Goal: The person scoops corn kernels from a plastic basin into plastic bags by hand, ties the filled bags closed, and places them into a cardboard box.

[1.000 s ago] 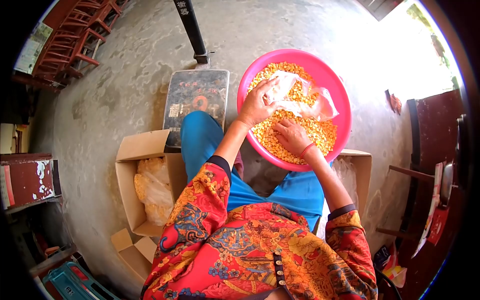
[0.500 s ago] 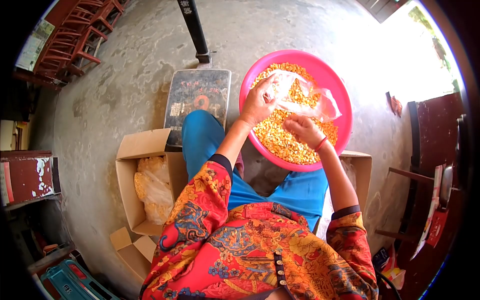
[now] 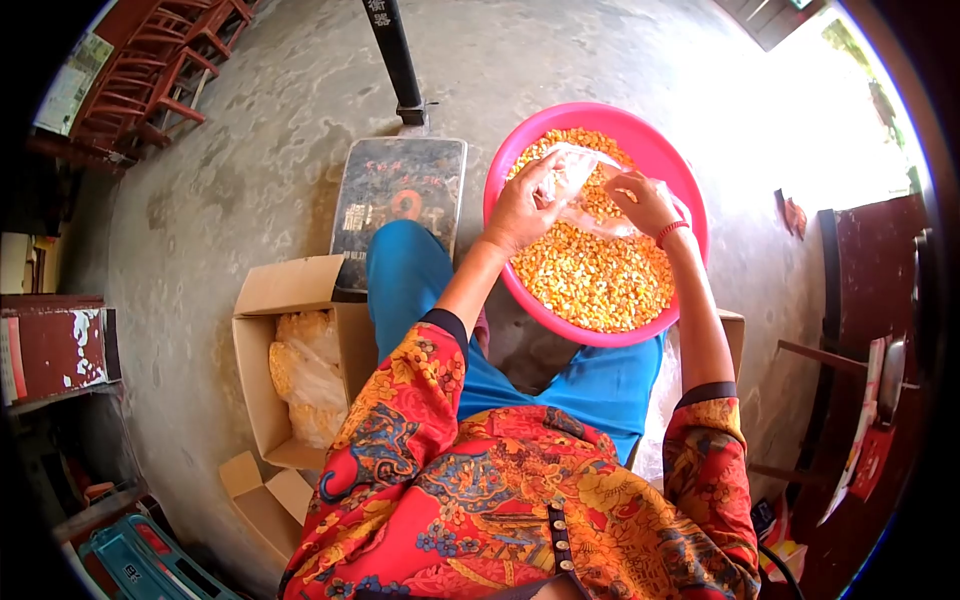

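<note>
A wide pink basin (image 3: 697, 262) full of yellow corn kernels (image 3: 590, 275) rests by my knees. Over the corn, my left hand (image 3: 522, 207) pinches a clear plastic bag (image 3: 572, 178) at its left side. My right hand (image 3: 645, 203), with a red band at the wrist, is at the bag's right part, its fingers curled. What those fingers hold, if anything, is hidden. Part of the bag shows behind this hand and droops over the kernels.
A platform scale (image 3: 398, 200) with a black post (image 3: 395, 55) stands beyond my left knee. To my left, an open cardboard box (image 3: 262, 375) contains bagged yellow pieces (image 3: 305, 375). Another box (image 3: 732, 340) sits by my right leg. Red chairs (image 3: 165, 75) are at far left.
My right hand has moved up and to the right, from low over the kernels to the plastic bag. The left hand keeps its grip on the bag, nearly in place.
</note>
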Motion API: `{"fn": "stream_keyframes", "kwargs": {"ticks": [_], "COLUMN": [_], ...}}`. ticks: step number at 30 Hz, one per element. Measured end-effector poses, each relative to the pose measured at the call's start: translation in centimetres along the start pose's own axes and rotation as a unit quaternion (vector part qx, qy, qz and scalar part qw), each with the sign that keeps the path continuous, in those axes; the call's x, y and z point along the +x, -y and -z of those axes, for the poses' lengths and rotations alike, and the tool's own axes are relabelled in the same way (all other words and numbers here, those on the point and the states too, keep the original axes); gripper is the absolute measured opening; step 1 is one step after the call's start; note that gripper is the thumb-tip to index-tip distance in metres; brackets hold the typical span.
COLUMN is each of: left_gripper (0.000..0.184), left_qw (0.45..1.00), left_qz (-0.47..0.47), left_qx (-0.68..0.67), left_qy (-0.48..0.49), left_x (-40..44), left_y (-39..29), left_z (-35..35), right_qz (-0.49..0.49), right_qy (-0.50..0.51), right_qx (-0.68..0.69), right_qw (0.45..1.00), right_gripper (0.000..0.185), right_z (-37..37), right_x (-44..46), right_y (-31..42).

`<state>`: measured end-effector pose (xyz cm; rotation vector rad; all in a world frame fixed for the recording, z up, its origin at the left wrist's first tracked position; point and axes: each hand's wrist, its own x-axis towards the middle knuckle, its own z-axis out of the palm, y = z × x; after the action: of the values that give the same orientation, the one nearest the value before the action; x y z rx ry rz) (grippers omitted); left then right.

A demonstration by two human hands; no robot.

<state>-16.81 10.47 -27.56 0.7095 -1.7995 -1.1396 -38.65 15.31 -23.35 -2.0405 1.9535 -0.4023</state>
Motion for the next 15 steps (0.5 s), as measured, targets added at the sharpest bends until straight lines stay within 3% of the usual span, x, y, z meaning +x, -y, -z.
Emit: {"fn": "stream_keyframes", "kwargs": {"ticks": [5, 8, 10, 12, 13, 15], "left_gripper": [0.062, 0.061, 0.061, 0.061, 0.06, 0.06], "left_qw": [1.0, 1.0, 1.0, 1.0, 1.0, 1.0], "left_qz": [-0.004, -0.011, -0.013, -0.015, -0.007, 0.001], "left_qx": [0.009, 0.014, 0.012, 0.009, 0.011, 0.013], "left_qy": [-0.008, -0.017, -0.018, -0.019, -0.012, -0.005], "left_x": [0.1, 0.1, 0.1, 0.1, 0.1, 0.1], "left_y": [-0.1, 0.1, 0.1, -0.2, -0.4, -0.5], "left_z": [-0.1, -0.2, -0.2, -0.1, 0.0, 0.0], "right_qz": [-0.081, -0.014, -0.038, -0.075, -0.098, -0.092], "right_qy": [0.03, -0.046, -0.033, -0.124, -0.123, -0.151], "right_qx": [-0.039, -0.059, -0.118, -0.184, -0.21, -0.206], "right_qw": [0.996, 0.997, 0.992, 0.972, 0.965, 0.962], "right_gripper": [0.017, 0.014, 0.017, 0.029, 0.042, 0.044], "right_z": [0.2, 0.0, 0.3, 0.7, 0.6, 0.5], "right_x": [-1.1, -1.5, -1.6, -1.6, -1.4, -1.1], "right_y": [-1.3, -2.0, -2.1, -1.9, -2.8, -3.6]}}
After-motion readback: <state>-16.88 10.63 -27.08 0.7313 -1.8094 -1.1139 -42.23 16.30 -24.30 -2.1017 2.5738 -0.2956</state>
